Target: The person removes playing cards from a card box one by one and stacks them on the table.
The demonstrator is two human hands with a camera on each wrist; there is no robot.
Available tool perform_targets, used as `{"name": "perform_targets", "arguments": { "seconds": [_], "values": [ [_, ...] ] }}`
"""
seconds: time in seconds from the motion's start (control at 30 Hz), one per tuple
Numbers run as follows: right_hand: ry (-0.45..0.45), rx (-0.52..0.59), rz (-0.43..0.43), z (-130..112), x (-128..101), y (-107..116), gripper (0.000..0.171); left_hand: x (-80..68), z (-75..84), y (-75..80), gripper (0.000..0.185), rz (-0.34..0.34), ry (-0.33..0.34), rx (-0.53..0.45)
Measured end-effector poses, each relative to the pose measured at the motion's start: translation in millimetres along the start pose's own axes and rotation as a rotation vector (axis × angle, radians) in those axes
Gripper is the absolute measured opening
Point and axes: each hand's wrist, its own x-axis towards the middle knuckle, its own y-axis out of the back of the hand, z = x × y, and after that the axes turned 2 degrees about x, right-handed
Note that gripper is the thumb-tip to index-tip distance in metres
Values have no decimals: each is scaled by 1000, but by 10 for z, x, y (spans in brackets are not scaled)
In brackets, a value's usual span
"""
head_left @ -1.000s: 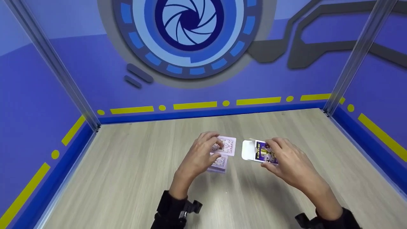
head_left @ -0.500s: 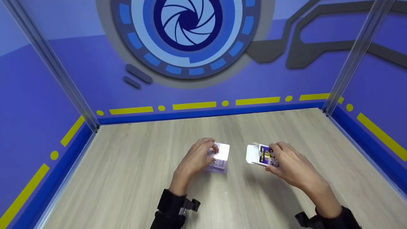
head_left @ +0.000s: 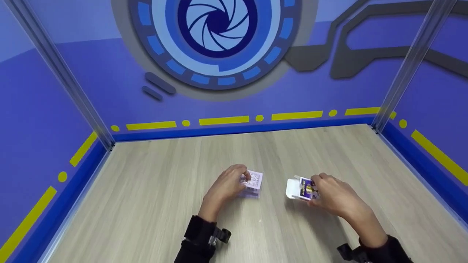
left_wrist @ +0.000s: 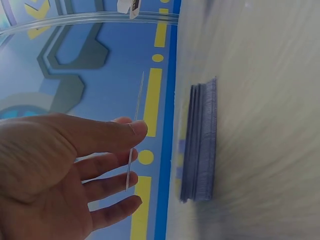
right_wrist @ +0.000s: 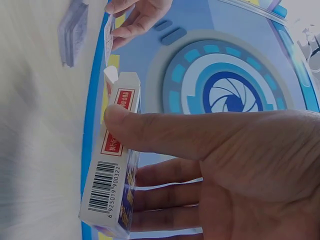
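A staged recording booth is shown rather than a home or shop. A pale wood-grain tabletop [head_left: 146,204] is enclosed on three sides by blue printed panels [head_left: 36,109]. A large camera-shutter emblem [head_left: 217,25] is printed on the back panel, and a dashed yellow stripe [head_left: 223,120] is run along the base. The corners are framed by slim metal posts [head_left: 409,62]. Black wrist straps [head_left: 199,230] carrying cameras are worn.

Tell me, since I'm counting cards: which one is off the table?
The single card pinched by the left hand; the rest sit stacked in the deck.
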Motion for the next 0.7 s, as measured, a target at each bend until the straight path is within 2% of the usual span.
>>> {"name": "perform_targets", "arguments": {
  "seconds": [0.3,0.57,0.7],
  "values": [
    [-12,11,-52,21,55,-119,58,23,-4,-118,30,9,40,20],
    [-30,36,-89,-2,71,-165,53,7,-15,-162,30,-17,89,13],
    [-28,35,-91,2,76,-174,53,13,-44,-191,32,-16,78,19]
  ]
}}
